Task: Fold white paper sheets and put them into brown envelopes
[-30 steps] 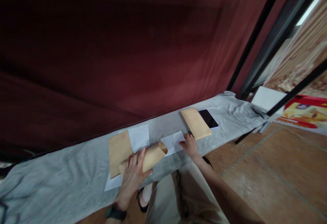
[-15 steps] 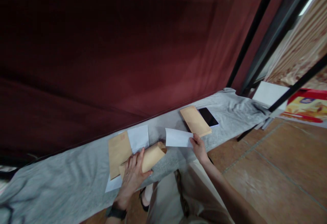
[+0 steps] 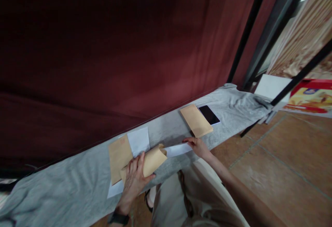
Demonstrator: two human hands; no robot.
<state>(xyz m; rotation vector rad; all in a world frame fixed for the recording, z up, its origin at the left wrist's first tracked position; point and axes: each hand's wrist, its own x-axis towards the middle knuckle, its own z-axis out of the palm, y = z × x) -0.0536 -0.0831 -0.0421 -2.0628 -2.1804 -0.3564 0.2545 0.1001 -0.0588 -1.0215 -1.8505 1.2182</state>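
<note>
On the grey-covered desk lies a flat envelope. Just beside it, the left hand is closed around the open envelope, pressing it on the desk. The white paper touches its mouth, and the right hand pinches the paper's other end. Further right lies a phone.

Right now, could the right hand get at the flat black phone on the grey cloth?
Probably yes: the phone lies uncovered beyond the right hand, only a flat tan envelope between, though that hand holds a white paper.
</note>
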